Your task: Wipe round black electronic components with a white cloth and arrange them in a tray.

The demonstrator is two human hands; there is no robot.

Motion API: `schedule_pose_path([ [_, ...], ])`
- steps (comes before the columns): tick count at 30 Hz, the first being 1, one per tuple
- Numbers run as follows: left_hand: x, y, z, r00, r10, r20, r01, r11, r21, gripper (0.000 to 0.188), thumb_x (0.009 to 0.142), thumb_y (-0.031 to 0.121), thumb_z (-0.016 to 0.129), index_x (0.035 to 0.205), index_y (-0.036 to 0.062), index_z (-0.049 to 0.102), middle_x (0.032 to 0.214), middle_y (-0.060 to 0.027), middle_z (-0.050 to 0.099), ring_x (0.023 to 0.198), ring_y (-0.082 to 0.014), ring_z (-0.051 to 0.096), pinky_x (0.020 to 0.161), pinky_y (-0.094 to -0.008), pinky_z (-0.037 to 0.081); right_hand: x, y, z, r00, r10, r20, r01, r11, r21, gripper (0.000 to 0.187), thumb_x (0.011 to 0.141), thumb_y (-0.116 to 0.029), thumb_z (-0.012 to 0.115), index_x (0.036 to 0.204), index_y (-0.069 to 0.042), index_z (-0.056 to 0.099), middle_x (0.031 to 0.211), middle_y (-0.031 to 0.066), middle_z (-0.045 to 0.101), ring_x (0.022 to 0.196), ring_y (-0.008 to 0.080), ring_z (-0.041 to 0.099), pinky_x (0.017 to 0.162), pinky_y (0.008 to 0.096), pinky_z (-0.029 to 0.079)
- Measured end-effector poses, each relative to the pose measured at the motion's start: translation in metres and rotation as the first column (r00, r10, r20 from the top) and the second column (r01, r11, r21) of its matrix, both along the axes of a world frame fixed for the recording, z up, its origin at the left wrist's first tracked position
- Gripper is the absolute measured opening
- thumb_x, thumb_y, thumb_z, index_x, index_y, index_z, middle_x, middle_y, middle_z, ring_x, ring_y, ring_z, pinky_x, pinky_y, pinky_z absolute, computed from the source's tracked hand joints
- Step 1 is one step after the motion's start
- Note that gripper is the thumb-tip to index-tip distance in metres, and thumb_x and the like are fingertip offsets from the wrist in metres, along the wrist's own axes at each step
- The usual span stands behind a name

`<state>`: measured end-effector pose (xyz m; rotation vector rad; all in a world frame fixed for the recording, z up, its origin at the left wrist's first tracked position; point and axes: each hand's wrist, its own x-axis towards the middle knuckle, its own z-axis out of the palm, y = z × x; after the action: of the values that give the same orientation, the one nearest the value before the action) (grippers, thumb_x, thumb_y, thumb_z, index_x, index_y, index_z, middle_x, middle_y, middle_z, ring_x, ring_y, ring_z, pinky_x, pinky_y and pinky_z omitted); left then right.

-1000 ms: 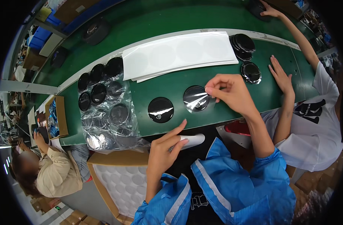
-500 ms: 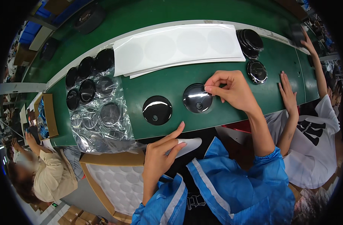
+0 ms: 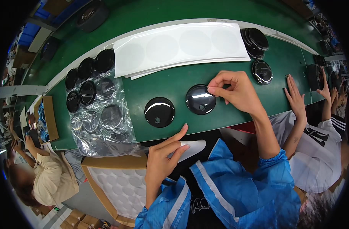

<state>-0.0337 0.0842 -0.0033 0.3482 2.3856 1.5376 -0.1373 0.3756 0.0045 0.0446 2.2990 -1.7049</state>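
My right hand pinches thumb and forefinger together at the upper right rim of a glossy black disc with a small round hole. This disc looks greyer than its neighbour; whether a thin clear film is between my fingertips is too fine to tell. To its left, a second black disc with a similar hole lies flat on the green table. Below the table's near edge, my left hand grips a white round-ended piece of paper between thumb and fingers, its forefinger pointing toward the discs.
White sheets with round outlines lie at the back. Left are bagged black discs; right stand stacked black discs and a wrapped disc. An open carton sits below. A co-worker's hand rests at right.
Both my hands and the two discs stay almost where they were. At the far right, a co-worker's raised arm has come down, and a dark round object now stands beside that hand.
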Motion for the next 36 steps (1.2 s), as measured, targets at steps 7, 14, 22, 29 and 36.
schedule_pose_path([
  [7, -0.001, 0.002, 0.003, 1.000, 0.008, 0.006, -0.008, 1.000, 0.020, 0.035, 0.093, 0.007, 0.081, 0.075, -0.0079, 0.056, 0.137, -0.0146, 0.076, 0.063, -0.0117, 0.050, 0.058, -0.0258, 0.045, 0.019, -0.005, 0.022, 0.933, -0.057, -0.356, 0.129, 0.975, 0.182, 0.023, 0.088, -0.004, 0.086, 0.110, 0.000, 0.080, 0.088, 0.0040, 0.072, 0.072, 0.0087, 0.064, 0.058, 0.0232, 0.051],
  [14, 0.012, 0.009, 0.005, 0.954, 0.262, 0.147, -0.287, 0.938, 0.194, 0.021, 0.101, 0.007, 0.074, 0.086, -0.0072, 0.073, 0.135, -0.0159, 0.077, 0.071, -0.0035, 0.058, 0.061, -0.0226, 0.047, 0.145, -0.025, 0.035, 0.900, -0.061, -0.432, 0.188, 0.948, 0.257, 0.060, 0.085, -0.004, 0.087, 0.141, -0.002, 0.068, 0.098, 0.0102, 0.072, 0.084, 0.0154, 0.070, 0.069, 0.0268, 0.056],
  [22, 0.022, 0.032, 0.018, 0.903, 0.203, 0.379, -0.387, 0.766, 0.513, 0.039, 0.103, 0.005, 0.070, 0.139, -0.0103, 0.066, 0.156, -0.0190, 0.061, 0.125, -0.0178, 0.067, 0.105, -0.0301, 0.053, 0.197, -0.060, 0.009, 0.955, -0.296, -0.006, 0.270, 0.879, -0.394, 0.087, 0.095, 0.007, 0.076, 0.168, 0.000, 0.028, 0.100, 0.0065, 0.069, 0.092, 0.0113, 0.069, 0.081, 0.0251, 0.055],
  [29, 0.054, 0.009, 0.009, 0.978, 0.010, 0.210, -0.144, 0.758, 0.636, 0.043, 0.099, 0.007, 0.075, 0.139, -0.0077, 0.068, 0.177, -0.0226, 0.030, 0.161, -0.0391, 0.036, 0.131, -0.0506, 0.030, 0.193, -0.036, 0.016, 0.962, -0.272, 0.019, 0.236, 0.798, -0.555, 0.073, 0.100, 0.010, 0.069, 0.163, 0.002, 0.033, 0.102, 0.0060, 0.068, 0.096, 0.0105, 0.069, 0.085, 0.0256, 0.055],
  [36, 0.065, 0.011, 0.020, 0.989, 0.148, -0.014, -0.140, 0.955, 0.262, 0.023, 0.091, 0.010, 0.081, 0.110, -0.0040, 0.082, 0.175, -0.0240, 0.034, 0.163, -0.0423, 0.032, 0.129, -0.0558, 0.029, 0.187, -0.031, 0.046, 0.627, 0.095, -0.773, 0.387, 0.823, 0.415, 0.048, 0.087, -0.001, 0.085, 0.132, -0.001, 0.068, 0.106, 0.0110, 0.072, 0.092, 0.0210, 0.072, 0.086, 0.0293, 0.058],
])
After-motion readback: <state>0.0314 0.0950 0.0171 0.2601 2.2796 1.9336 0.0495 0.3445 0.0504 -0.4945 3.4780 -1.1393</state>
